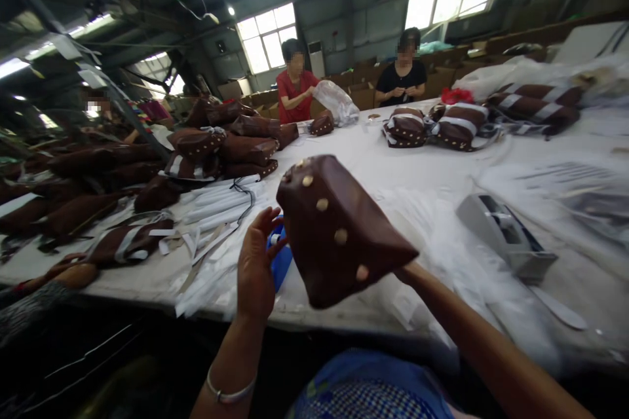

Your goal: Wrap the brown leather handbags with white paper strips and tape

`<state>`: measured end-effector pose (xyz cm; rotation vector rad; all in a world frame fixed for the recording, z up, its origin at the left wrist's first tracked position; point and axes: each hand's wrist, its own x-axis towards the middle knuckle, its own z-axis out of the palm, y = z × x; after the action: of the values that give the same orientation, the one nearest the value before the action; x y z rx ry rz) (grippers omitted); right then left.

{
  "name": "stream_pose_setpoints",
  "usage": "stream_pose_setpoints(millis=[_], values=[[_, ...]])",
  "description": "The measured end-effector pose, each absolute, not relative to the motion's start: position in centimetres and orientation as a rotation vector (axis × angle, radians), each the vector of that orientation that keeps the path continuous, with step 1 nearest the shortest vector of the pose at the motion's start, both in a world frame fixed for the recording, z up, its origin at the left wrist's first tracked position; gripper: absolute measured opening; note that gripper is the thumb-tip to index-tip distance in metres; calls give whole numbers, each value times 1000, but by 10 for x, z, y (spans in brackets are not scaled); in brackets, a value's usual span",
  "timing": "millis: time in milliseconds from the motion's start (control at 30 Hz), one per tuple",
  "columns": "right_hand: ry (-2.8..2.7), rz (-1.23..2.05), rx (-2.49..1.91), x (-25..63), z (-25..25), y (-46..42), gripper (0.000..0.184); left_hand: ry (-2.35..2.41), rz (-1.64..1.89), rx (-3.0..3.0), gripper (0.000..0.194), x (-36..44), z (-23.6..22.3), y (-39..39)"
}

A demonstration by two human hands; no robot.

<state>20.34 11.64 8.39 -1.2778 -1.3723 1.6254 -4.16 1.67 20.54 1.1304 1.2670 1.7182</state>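
A brown leather-look bag (334, 236) with a row of gold studs is held up, tilted, over the near side of the table. My right hand (407, 273) reaches behind and under it; the bag hides its fingers, and the bag appears to rest in that grip. Beside the bag's left side, my left hand (256, 265) has its fingers apart and slightly curled, holding nothing. A blue object (280, 258) stands just behind those fingers, partly covered.
Brown bags are piled (230, 137) at the left; more studded bags (457, 124) lie at the back right. A grey tape dispenser (511, 236) sits among clear plastic (427, 222). Two people work across the white table (344, 144). Another person's hand (78, 273) is at the left.
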Motion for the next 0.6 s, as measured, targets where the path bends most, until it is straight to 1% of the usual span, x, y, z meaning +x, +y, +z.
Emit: stream_pose_setpoints(millis=[67,100,200,300,367,400,433,467,533,600], values=[[-1295,1810,-1239,195,76,102,25,1355,1567,1401,55,-29,189,29],[-1229,1910,-1222,188,71,92,23,1394,1467,1519,56,-22,179,35],[-1030,2123,-1174,163,53,58,28,1477,1203,1802,59,-7,152,55],[-920,2252,-1157,146,40,25,34,1466,949,2023,47,-5,136,68],[-1052,2361,-1142,149,40,8,35,1495,841,2123,42,-10,130,67],[-1220,2358,-1119,156,44,3,33,1538,803,2170,41,-13,127,62],[-1439,2265,-1092,165,49,1,31,1589,769,2217,43,-17,124,56],[-1662,2054,-1074,178,56,3,29,1636,732,2266,46,-19,121,48],[-1942,1364,-1081,208,73,19,24,1712,652,2361,59,-20,112,31],[-1993,631,-1135,238,88,49,25,1783,605,2432,74,-16,102,15]])
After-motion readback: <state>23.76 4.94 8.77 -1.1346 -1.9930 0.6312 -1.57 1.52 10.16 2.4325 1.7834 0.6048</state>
